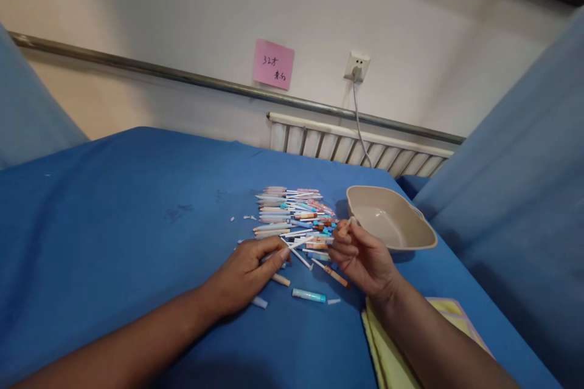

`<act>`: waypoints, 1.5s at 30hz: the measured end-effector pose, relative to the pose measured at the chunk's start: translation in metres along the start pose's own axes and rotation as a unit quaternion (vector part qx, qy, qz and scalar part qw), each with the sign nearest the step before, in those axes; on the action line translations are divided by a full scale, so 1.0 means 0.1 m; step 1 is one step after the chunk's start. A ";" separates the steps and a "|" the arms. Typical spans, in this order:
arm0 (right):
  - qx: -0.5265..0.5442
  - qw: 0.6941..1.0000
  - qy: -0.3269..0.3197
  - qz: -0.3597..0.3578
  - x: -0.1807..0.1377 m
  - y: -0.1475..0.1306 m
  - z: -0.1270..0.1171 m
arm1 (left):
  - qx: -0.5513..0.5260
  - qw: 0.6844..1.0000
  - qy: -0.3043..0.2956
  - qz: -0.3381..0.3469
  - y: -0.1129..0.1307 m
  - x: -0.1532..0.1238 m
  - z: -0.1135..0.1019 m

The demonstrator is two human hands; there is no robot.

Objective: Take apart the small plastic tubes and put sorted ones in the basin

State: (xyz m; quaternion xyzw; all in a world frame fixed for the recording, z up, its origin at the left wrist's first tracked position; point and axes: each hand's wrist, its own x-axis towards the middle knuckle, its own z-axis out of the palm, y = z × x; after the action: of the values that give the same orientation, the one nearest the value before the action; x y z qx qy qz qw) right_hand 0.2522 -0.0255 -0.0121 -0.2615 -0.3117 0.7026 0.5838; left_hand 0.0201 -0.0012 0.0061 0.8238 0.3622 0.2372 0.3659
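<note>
My left hand (249, 270) is closed, with thumb and forefinger pinching a thin white pen refill (302, 242) that points right over the pile. Raised beside the basin, my right hand (367, 261) pinches a small peach-coloured pen part (345, 228); its exact kind is unclear. Between the hands lie many pen pieces: pale barrels (272, 211) in a column at left, refills and patterned sections in the middle. An orange-tipped pen piece (335, 275) lies below my right fingers. Nearer me are a turquoise pen barrel (309, 296) and a short white piece (334, 301).
A beige basin (417, 219) stands to the right of the pile. A folded yellow cloth (449, 310) lies under my right forearm. The blue sheet (114, 225) covers the surface, with small white bits (249, 217) on it. Behind are a radiator (328, 143) and a plugged-in cable (358, 109).
</note>
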 end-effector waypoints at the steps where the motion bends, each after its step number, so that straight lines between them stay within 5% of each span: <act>1: 0.024 1.000 -0.001 0.003 -0.01 -0.02 0.01 | -0.005 1.000 -0.001 0.003 0.00 0.00 0.00; 12: 0.246 0.967 -0.054 0.031 -0.17 -0.13 0.18 | -0.030 1.000 -0.004 0.008 0.00 0.01 0.02; 20: 0.267 0.961 -0.062 0.035 -0.16 -0.14 0.17 | -0.026 1.000 -0.001 0.010 0.02 0.01 0.03; 29: 0.016 0.998 0.013 -0.055 -0.09 -0.01 0.12 | -0.076 0.997 -0.021 0.007 -0.01 -0.02 0.08; 45: -0.230 0.958 0.032 -0.168 -0.08 0.15 0.13 | -0.085 0.996 -0.037 0.004 -0.03 -0.03 0.10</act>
State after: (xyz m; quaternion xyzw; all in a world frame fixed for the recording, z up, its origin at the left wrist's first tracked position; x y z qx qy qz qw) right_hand 0.2339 -0.0365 -0.0147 -0.3551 -0.4855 0.4949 0.6271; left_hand 0.0239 -0.0062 -0.0024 0.7994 0.3238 0.2376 0.4468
